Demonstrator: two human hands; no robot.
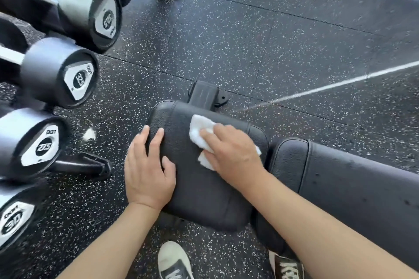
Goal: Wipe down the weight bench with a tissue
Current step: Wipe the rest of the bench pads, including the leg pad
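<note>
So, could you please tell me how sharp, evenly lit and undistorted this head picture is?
Head view: wide-angle bending curves the dumbbells at the left edge; glare brightens their metal; the far floor smears with blur; both hands, tissue and bench pad stay sharp under soft light.

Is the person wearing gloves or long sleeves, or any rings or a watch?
No gloves. The left hand and right hand are bare, and both forearms are bare too, with no sleeves in view. No rings, watch or bracelet show on the fingers or wrists. The nails look short and unpainted.
</note>
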